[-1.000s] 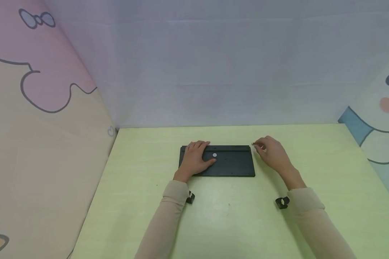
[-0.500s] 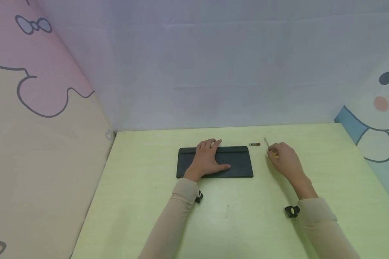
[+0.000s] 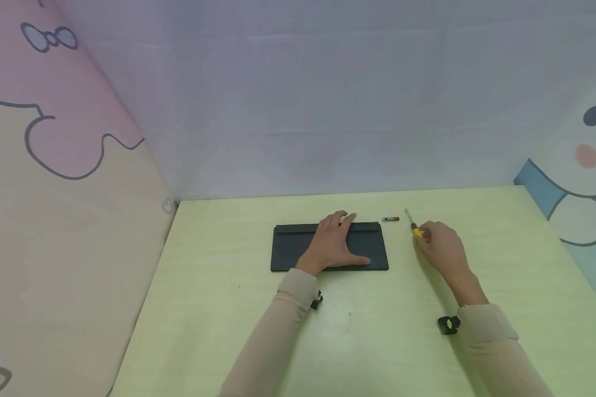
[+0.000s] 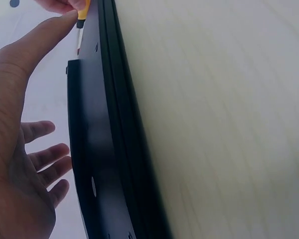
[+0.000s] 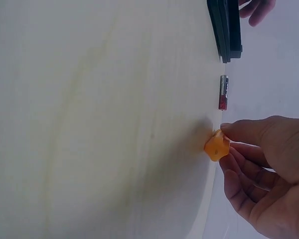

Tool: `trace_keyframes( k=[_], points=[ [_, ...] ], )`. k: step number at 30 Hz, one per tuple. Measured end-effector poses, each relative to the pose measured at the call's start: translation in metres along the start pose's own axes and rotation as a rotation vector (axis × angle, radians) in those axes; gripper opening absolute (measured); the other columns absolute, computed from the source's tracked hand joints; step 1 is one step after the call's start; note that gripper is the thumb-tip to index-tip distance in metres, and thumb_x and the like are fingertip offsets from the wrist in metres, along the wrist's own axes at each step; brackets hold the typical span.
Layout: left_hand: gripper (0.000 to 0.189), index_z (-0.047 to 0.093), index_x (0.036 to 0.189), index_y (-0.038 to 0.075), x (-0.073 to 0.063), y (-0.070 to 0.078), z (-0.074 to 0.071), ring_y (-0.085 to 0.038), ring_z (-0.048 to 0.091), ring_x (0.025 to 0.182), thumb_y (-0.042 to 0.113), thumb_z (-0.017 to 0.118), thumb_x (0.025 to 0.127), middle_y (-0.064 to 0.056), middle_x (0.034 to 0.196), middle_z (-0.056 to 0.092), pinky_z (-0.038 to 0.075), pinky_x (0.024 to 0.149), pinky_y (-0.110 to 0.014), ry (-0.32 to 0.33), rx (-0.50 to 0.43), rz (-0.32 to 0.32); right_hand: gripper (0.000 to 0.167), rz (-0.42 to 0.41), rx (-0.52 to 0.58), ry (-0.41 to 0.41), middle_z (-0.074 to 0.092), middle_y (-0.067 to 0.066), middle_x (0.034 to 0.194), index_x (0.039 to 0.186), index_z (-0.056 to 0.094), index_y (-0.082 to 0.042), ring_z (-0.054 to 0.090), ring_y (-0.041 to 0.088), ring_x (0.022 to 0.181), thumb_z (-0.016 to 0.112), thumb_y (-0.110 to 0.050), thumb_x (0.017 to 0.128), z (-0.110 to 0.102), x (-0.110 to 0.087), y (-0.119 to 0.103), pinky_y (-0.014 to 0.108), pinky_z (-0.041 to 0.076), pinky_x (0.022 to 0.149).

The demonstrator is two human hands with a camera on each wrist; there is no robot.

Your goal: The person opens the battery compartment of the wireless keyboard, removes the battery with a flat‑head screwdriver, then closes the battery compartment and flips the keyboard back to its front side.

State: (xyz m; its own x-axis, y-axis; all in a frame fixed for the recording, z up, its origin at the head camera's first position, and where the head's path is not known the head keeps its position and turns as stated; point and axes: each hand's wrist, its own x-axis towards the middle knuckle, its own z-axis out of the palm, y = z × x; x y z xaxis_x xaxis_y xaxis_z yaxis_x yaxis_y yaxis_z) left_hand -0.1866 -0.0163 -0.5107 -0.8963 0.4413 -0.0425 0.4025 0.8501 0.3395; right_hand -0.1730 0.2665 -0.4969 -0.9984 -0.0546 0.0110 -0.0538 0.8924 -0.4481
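A black keyboard-like slab [image 3: 290,251] lies flat on the table with a raised bar along its far edge. My left hand [image 3: 330,245] spreads over its right half, thumb stretched out to the right. In the left wrist view the fingers of that left hand [image 4: 20,129] are extended and grip nothing; contact with the slab is unclear. To the right, my right hand [image 3: 444,248] pinches the yellow handle of a screwdriver [image 3: 416,231], whose thin shaft points away. The right wrist view shows the handle end [image 5: 217,147] between thumb and fingers.
A small battery [image 3: 390,219] lies just beyond the slab's right far corner, left of the screwdriver's tip. The pale yellow table [image 3: 357,342] meets a light cloth wall [image 3: 298,110] at the back. Printed panels stand at the left and right.
My right hand has let go of the battery, which lies on the table, and moved right to hold the screwdriver. My left hand has slid rightward over the slab.
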Motion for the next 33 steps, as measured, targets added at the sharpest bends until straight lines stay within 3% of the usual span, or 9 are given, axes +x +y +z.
trace_keyframes(
  k=[5,14,24,28,33],
  points=[
    [0.118,0.027,0.162,0.023,0.006,0.010,0.003,-0.025,0.036,0.151,0.082,0.072,0.071,-0.006,0.162,0.034,0.033,0.127,-0.047,-0.006,0.065,0.037,0.030,-0.007,-0.001,0.010,0.071,0.032,0.104,0.114,0.067,0.011,0.071,0.046,0.092,0.068,-0.013,0.096,0.000,0.001,0.000,0.057,0.058,0.077],
    [0.129,0.019,0.164,0.022,0.016,0.029,0.011,-0.021,0.032,0.153,0.089,0.070,0.066,-0.005,0.163,0.032,0.026,0.131,-0.047,-0.057,0.132,0.020,0.030,0.016,-0.003,-0.001,0.073,0.030,0.103,0.114,0.068,0.011,0.071,0.045,0.092,0.069,-0.014,0.096,-0.002,0.000,-0.004,0.058,0.058,0.078],
    [0.138,0.018,0.165,0.018,0.025,0.039,0.017,-0.022,0.033,0.151,0.093,0.068,0.060,-0.006,0.161,0.034,0.032,0.128,-0.045,-0.083,0.195,0.035,0.032,0.033,0.032,-0.005,0.073,0.030,0.105,0.116,0.068,0.011,0.071,0.045,0.094,0.069,-0.014,0.097,0.000,0.000,-0.003,0.059,0.058,0.082],
    [0.138,0.021,0.164,0.017,0.027,0.038,0.017,-0.022,0.037,0.147,0.095,0.065,0.060,-0.007,0.160,0.035,0.037,0.123,-0.044,-0.087,0.240,0.053,0.031,0.030,0.045,0.007,0.074,0.030,0.105,0.115,0.068,0.011,0.072,0.045,0.093,0.070,-0.013,0.096,0.000,0.000,-0.004,0.059,0.058,0.082],
    [0.132,0.032,0.159,0.016,0.030,0.039,0.017,-0.020,0.045,0.131,0.099,0.060,0.060,-0.006,0.150,0.043,0.044,0.108,-0.041,-0.067,0.313,0.098,0.029,0.026,0.040,0.008,0.074,0.030,0.103,0.113,0.069,0.011,0.072,0.044,0.092,0.070,-0.012,0.095,0.001,0.002,-0.005,0.057,0.059,0.080]
  ],
)
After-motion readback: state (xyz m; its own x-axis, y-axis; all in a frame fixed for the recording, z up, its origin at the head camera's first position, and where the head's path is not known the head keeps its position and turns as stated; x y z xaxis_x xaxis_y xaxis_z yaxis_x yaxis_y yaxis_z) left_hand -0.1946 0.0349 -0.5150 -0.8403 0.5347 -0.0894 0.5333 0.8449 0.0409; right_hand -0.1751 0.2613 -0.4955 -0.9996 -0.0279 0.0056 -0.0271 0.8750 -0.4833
